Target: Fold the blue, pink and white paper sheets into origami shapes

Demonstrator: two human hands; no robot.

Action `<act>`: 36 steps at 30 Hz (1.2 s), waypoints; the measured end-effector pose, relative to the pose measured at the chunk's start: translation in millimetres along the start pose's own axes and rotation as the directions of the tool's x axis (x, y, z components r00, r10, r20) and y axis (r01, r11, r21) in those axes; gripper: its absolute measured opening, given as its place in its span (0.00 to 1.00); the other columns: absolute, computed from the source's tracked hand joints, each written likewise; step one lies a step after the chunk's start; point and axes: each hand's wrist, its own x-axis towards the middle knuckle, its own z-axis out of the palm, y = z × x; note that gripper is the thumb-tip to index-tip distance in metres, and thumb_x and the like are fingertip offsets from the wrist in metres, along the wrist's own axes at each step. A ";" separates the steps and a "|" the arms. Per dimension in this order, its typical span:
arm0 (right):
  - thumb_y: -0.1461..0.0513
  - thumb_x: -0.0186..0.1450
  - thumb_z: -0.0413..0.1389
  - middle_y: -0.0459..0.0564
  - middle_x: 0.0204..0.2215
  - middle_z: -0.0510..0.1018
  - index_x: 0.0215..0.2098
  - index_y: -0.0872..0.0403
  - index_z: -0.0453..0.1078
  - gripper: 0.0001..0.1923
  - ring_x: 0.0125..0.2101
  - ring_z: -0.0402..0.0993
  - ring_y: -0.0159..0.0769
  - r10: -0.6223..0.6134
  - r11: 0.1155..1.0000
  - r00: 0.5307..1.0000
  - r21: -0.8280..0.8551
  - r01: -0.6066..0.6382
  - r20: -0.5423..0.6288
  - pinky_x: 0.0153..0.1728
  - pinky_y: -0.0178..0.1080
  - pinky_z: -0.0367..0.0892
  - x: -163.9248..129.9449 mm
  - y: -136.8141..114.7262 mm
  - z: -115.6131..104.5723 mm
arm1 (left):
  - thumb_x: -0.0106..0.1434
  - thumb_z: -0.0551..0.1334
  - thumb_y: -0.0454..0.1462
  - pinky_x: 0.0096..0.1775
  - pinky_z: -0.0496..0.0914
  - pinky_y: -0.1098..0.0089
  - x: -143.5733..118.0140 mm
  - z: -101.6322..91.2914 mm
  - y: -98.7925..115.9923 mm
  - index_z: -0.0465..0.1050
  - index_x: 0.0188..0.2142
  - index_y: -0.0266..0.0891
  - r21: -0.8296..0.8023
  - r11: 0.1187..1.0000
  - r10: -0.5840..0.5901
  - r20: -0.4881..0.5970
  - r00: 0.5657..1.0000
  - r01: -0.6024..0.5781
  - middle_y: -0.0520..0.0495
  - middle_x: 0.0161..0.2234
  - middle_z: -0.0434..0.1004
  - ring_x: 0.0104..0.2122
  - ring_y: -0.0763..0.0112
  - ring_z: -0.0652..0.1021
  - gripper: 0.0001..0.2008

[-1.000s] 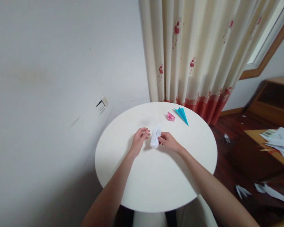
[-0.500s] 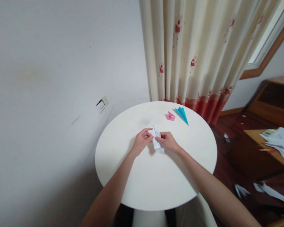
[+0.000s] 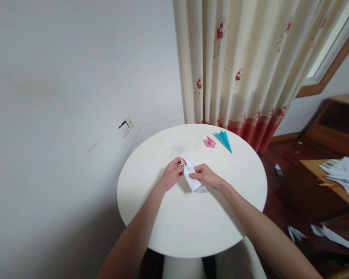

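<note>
A folded piece of white paper [image 3: 190, 179] is held between my hands above the white round table [image 3: 174, 224]. My left hand [image 3: 172, 173] has its fingers closed at the paper's upper left end, some of them behind it. From the right, my right hand [image 3: 206, 175] pinches the paper near its middle, thumb on top and fingers underneath. The lower end of the paper tilts toward me and to the right, with a loose flap there. Exact folds are too small to make out.
Toward the table's far side lie a pink folded paper piece [image 3: 210, 142] and a blue paper plane [image 3: 224, 141]. A wall with a socket [image 3: 124, 130] borders the left. Behind hangs a curtain [image 3: 235, 58]. Papers [image 3: 344, 174] lie on a wooden surface at right; scraps litter the floor.
The white paper has turned so its upper end leans further left and its lower end further right. My left fingers have curled in around its upper end.
</note>
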 end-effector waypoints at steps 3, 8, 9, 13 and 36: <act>0.47 0.52 0.69 0.43 0.18 0.71 0.25 0.57 0.74 0.22 0.20 0.62 0.28 -0.006 1.000 1.000 -0.005 0.006 -0.016 0.23 0.33 0.53 -0.8 -0.5 0.6 | 0.51 0.75 0.40 0.31 0.65 0.73 1.3 0.3 0.1 0.71 0.32 0.40 0.020 0.998 0.061 -0.025 0.998 -0.060 0.52 0.32 0.71 0.30 0.73 0.72 0.15; 0.46 0.52 0.68 0.42 0.18 0.71 0.26 0.57 0.75 0.22 0.20 0.61 0.28 -0.021 1.000 0.997 -0.025 0.019 -0.076 0.23 0.33 0.54 3.3 2.6 0.0 | 0.53 0.74 0.40 0.34 0.67 0.72 4.0 -1.2 -2.3 0.72 0.34 0.40 0.040 0.994 0.108 -0.081 0.991 -0.105 0.50 0.35 0.73 0.32 0.73 0.73 0.14; 0.46 0.52 0.68 0.42 0.18 0.70 0.26 0.57 0.74 0.22 0.20 0.60 0.28 -0.034 0.999 0.993 -0.028 0.031 -0.109 0.23 0.33 0.53 5.2 4.1 -0.5 | 0.55 0.73 0.42 0.36 0.68 0.71 4.1 -1.7 -3.6 0.73 0.39 0.41 0.039 0.994 0.103 -0.090 0.991 -0.100 0.49 0.39 0.74 0.35 0.71 0.75 0.16; 0.45 0.52 0.67 0.42 0.19 0.70 0.26 0.56 0.74 0.23 0.20 0.58 0.27 -0.086 0.996 0.938 0.003 0.093 -0.336 0.23 0.34 0.52 13.6 12.2 -4.3 | 0.61 0.70 0.48 0.38 0.71 0.68 3.7 -0.5 -14.0 0.71 0.49 0.42 0.110 0.993 0.041 -0.072 0.997 -0.033 0.45 0.43 0.76 0.38 0.67 0.78 0.21; 0.54 0.57 0.62 0.42 0.24 0.70 0.29 0.51 0.67 0.12 0.23 0.66 0.32 -0.404 0.915 0.753 -0.226 0.335 -0.519 0.26 0.35 0.62 22.2 17.8 4.2 | 0.59 0.68 0.42 0.36 0.72 0.71 12.4 9.3 -42.7 0.76 0.29 0.38 0.499 0.848 0.354 -0.276 0.893 -0.182 0.47 0.34 0.75 0.35 0.68 0.77 0.10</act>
